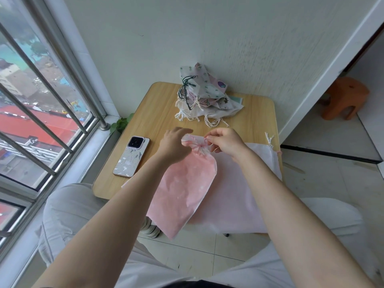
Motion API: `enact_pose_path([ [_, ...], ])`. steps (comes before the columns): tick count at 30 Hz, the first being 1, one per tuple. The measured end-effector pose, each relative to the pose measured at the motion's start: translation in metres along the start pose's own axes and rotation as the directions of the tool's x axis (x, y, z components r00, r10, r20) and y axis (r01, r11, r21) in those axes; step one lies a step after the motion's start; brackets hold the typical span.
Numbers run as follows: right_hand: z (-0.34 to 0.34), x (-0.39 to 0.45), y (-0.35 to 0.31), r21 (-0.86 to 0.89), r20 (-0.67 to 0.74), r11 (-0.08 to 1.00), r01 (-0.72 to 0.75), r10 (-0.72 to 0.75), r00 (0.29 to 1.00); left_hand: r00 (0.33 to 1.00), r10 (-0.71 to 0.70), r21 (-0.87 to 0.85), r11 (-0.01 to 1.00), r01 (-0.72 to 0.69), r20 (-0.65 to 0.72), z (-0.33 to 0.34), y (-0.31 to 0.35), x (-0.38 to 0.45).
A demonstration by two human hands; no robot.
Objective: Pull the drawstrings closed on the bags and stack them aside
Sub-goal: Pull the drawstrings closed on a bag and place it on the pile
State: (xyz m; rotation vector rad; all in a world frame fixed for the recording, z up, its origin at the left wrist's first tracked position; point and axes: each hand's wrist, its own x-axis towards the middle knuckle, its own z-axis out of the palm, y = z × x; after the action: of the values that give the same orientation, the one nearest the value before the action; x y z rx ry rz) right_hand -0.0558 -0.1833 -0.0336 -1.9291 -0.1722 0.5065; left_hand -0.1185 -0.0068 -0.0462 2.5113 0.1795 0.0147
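A pink drawstring bag [187,183] lies at the counter's [158,113] near middle, its gathered neck pointing toward twelve o'clock. The left hand [173,145] grips the neck, fingers curled round it. The right hand [225,142] pinches the pink drawstring [202,144]. Under the bag lies a pale pink sheet [239,194]. At twelve o'clock sits a pile of closed bags [205,96]; at nine o'clock, a phone [132,156].

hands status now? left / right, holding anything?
Left hand: grips the gathered neck of the pink bag.
Right hand: pinches the bag's pink drawstring.
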Motion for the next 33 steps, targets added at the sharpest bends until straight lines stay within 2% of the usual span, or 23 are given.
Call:
enact_pose_path([
  [2,0.003,0.001,-0.007,-0.019,0.029,0.999,0.028,-0.027,0.999,0.991,0.07,0.197,0.976,-0.091,0.111,0.0,0.006,0.006],
  [5,0.0,0.004,-0.013,-0.042,0.031,0.998,0.055,-0.053,0.998,0.986,0.031,0.328,0.941,-0.084,0.163,-0.003,0.016,0.013],
  [9,-0.007,0.014,-0.016,-0.089,-0.012,0.995,0.048,-0.049,0.999,0.987,0.032,0.355,0.931,-0.088,0.159,-0.008,0.02,0.027],
  [11,-0.012,0.018,-0.02,-0.196,0.003,0.98,0.025,-0.025,1.0,0.991,0.003,0.333,0.942,-0.047,0.131,-0.011,0.022,0.034],
  [13,-0.019,0.019,-0.03,-0.386,0.079,0.921,-0.041,0.078,0.994,0.996,-0.026,0.304,0.953,-0.003,0.091,-0.016,0.026,0.04],
  [15,-0.025,0.026,-0.038,-0.644,0.087,0.761,-0.078,0.174,0.981,0.997,-0.064,0.233,0.971,0.051,0.049,-0.021,0.03,0.047],
  [17,-0.03,0.039,-0.055,-0.784,-0.02,0.61,-0.12,0.168,0.986,0.995,-0.099,0.094,0.99,0.1,-0.023,-0.026,0.034,0.059],
  [18,-0.033,0.045,-0.064,-0.768,-0.089,0.625,-0.136,0.105,0.99,0.99,-0.116,-0.008,0.993,0.116,-0.082,-0.03,0.038,0.064],
  [19,-0.037,0.051,-0.076,-0.718,-0.157,0.685,-0.125,0.016,0.987,0.976,-0.149,-0.119,0.984,0.131,-0.157,-0.034,0.044,0.071],
  [21,-0.042,0.059,-0.102,-0.637,-0.239,0.769,0.047,-0.255,0.937,0.912,-0.266,-0.335,0.929,0.156,-0.312,-0.044,0.052,0.088],
  [22,-0.044,0.06,-0.116,-0.62,-0.24,0.771,0.149,-0.366,0.899,0.87,-0.337,-0.428,0.888,0.168,-0.359,-0.049,0.055,0.097],
  [24,-0.045,0.069,-0.132,-0.593,-0.175,0.749,0.296,-0.479,0.86,0.806,-0.461,-0.58,0.793,0.186,-0.372,-0.059,0.058,0.113],
  [26,-0.043,0.075,-0.135,-0.574,-0.136,0.755,0.316,-0.469,0.873,0.783,-0.532,-0.664,0.717,0.213,-0.323,-0.062,0.055,0.124],
  [28,-0.043,0.078,-0.127,-0.575,-0.1,0.766,0.289,-0.417,0.904,0.791,-0.564,-0.743,0.629,0.227,-0.237,-0.06,0.053,0.128],
  [33,-0.041,0.08,-0.103,-0.548,-0.035,0.811,0.204,-0.267,0.963,0.822,-0.551,-0.862,0.478,0.169,-0.145,-0.05,0.055,0.123],
])
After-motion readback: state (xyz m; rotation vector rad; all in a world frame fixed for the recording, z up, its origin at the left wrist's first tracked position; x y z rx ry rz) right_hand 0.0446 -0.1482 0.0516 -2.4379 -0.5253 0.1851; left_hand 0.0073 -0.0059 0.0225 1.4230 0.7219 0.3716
